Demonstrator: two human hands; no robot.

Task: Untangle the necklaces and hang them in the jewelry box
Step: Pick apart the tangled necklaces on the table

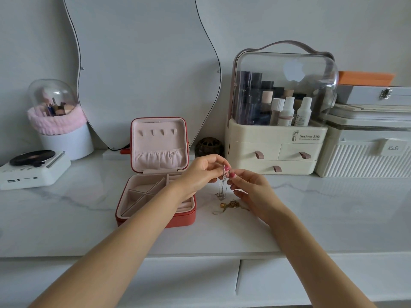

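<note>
Centrally, a silver necklace [223, 185] hangs just right of the open red jewelry box [155, 210], pinched at its top by the left hand [201, 172] and the right hand [251, 187]. A gold necklace [231, 205] lies tangled on the marble surface [311, 214] below it. Four hooks [157, 132] line the box's upright lid. Right of the box stands a cosmetics organizer [275, 147].

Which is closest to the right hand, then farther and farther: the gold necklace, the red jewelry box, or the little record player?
From the right hand:
1. Gold necklace, on the counter just below the fingers.
2. Red jewelry box, open, over to the left.
3. Record player, far left on the counter.
</note>
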